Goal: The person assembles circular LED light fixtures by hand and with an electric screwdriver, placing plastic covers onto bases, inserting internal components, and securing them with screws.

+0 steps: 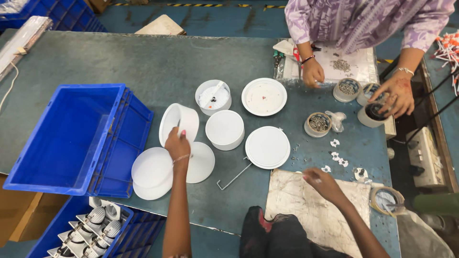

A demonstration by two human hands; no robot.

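Note:
My left hand (178, 145) grips the rim of a white round lamp housing (179, 122), tilted on its side above two flat white discs (153, 172) near the blue crate. My right hand (319, 181) rests fingers down on a worn cardboard sheet (313, 205), close to small white clips (335, 155); whether it pinches one is unclear. Two more white housings (224, 129) (213, 97) stand on the table, one upright and open with parts inside. Two white round covers (267, 147) (264, 97) lie flat beside them.
A large blue crate (76, 138) stands at the left. Below it, another crate holds lamp parts (93, 227). Across the table a person in a purple top (363, 19) handles small tins of screws (347, 89). A tape roll (386, 199) and a bent wire (234, 177) lie nearby.

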